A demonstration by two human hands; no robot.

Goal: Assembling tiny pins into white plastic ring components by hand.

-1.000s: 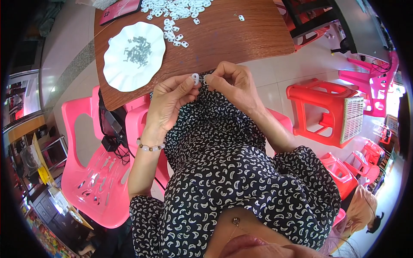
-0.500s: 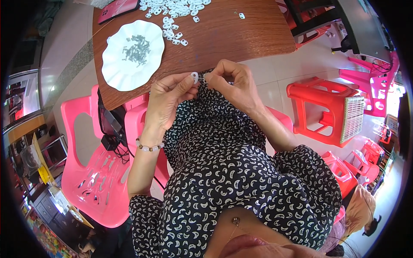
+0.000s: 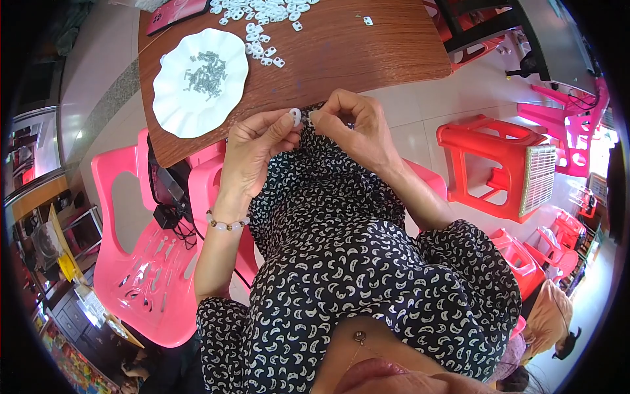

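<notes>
Just off the table's near edge, above my lap, both hands meet at the fingertips. My left hand (image 3: 251,148) pinches a small white plastic piece with a hole (image 3: 295,116) between thumb and fingers. Close beside it, on the right, my right hand (image 3: 359,128) is closed in a pinch; a tiny shiny bit shows at its fingertips, too small to name. A white wavy-edged plate (image 3: 172,102) on the table carries a heap of small grey rod-like pieces (image 3: 207,73). Beyond it lie many loose white plastic pieces (image 3: 269,10) with holes.
The brown wooden table (image 3: 354,56) has a pink flat case (image 3: 174,14) at its far left. A pink chair (image 3: 141,289) with black cables (image 3: 172,217) stands at my left. To the right are a red stool (image 3: 482,141) and several other stools.
Both hands keep nearly the same pose, with the white plastic piece still in my left fingers. The view has shifted slightly, so table and plate appear a little farther left and up.
</notes>
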